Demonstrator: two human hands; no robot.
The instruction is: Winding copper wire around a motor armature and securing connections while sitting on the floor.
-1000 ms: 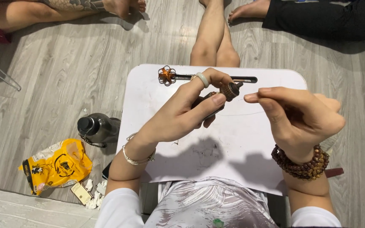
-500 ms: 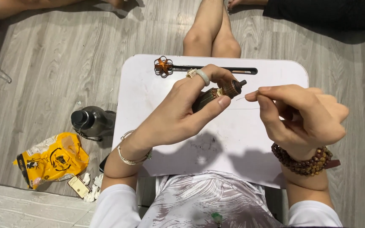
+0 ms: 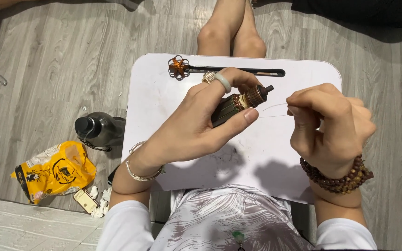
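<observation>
My left hand [image 3: 196, 125] clamps a small motor core [image 3: 240, 102] above the white lap table [image 3: 164, 116]. My right hand [image 3: 329, 125] pinches thin wire [image 3: 275, 106] leading off it. Winding looks unfinished; wire not seated.

1. Your left hand [image 3: 196, 125] is gripping a small dark cylindrical rotor with a copper-coloured ridged end [image 3: 240, 101] over the white lap table [image 3: 164, 93].
2. Your right hand [image 3: 329, 128] is pinching a thin pale wire [image 3: 275, 108] just beside that end.
3. An orange wire flower [image 3: 178, 66] is lying near the table's far edge.
</observation>
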